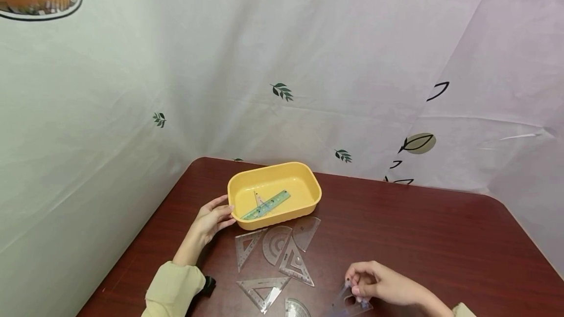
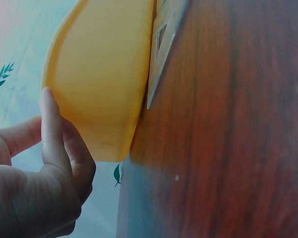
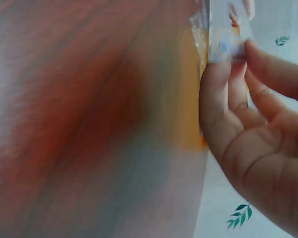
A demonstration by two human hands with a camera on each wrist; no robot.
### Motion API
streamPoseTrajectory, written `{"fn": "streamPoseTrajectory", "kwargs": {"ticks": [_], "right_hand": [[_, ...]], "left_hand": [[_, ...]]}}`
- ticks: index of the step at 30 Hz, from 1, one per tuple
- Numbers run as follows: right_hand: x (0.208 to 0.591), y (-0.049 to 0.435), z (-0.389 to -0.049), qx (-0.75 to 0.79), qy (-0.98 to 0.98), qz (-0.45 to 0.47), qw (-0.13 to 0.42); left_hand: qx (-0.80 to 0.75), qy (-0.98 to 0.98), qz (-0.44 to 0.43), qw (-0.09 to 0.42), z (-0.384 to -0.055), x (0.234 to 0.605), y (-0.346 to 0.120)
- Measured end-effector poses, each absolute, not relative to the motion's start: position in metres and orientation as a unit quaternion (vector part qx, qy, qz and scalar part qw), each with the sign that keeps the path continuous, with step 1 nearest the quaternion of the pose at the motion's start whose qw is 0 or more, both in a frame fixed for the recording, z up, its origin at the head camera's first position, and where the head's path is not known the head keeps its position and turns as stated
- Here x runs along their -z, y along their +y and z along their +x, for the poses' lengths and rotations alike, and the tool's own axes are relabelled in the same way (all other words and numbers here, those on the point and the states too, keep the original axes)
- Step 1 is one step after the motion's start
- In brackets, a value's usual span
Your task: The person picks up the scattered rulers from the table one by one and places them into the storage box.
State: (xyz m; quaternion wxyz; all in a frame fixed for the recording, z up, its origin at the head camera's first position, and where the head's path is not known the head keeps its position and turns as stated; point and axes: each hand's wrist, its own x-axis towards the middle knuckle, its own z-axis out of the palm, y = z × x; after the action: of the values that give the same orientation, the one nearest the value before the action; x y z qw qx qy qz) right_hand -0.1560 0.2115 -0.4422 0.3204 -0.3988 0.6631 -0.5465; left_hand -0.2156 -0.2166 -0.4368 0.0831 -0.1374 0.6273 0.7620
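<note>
My left hand [image 1: 212, 218] grips the left end of a yellow plastic box [image 1: 310, 203], with a fingertip at its rim. Inside the box lie a green ruler [image 1: 275, 202] and a small clear set square [image 1: 258, 199], partly under the ruler. Low at the right, my right hand [image 1: 381, 283] pinches a clear, bluish set square [image 1: 352, 310] between thumb and fingers, above the table. In the right wrist view this set square [image 3: 226, 42] is blurred. Several clear drawing tools lie before the box, among them a set square [image 1: 264, 283] and a protractor [image 1: 276, 238].
The dark red wooden table [image 1: 418, 229] meets a white printed cloth [image 1: 365, 87] at its back and left. Another protractor [image 1: 296, 309] is cut off by the bottom of the head view. A black band [image 1: 209, 286] shows near the left sleeve.
</note>
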Motion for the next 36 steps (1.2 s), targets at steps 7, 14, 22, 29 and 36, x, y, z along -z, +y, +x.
{"fn": "streamPoseTrajectory", "kwargs": {"ticks": [7,14,22,29,36], "right_hand": [[0.434,0.207,-0.169,0.577,0.69,-0.306,0.31],[0.422,0.198,-0.185,0.576,0.727,-0.238,0.287],[0.409,0.181,-0.203,0.601,0.728,-0.18,0.277],[0.403,0.164,-0.223,0.609,0.729,-0.157,0.27],[0.399,0.143,-0.24,0.62,0.726,-0.146,0.259]], "left_hand": [[-0.762,0.627,-0.139,0.083,-0.217,0.439,-0.217],[-0.762,0.626,-0.141,0.082,-0.216,0.438,-0.217],[-0.764,0.624,-0.138,0.082,-0.215,0.436,-0.217],[-0.764,0.624,-0.141,0.081,-0.215,0.436,-0.216],[-0.763,0.626,-0.142,0.081,-0.215,0.436,-0.216]]}}
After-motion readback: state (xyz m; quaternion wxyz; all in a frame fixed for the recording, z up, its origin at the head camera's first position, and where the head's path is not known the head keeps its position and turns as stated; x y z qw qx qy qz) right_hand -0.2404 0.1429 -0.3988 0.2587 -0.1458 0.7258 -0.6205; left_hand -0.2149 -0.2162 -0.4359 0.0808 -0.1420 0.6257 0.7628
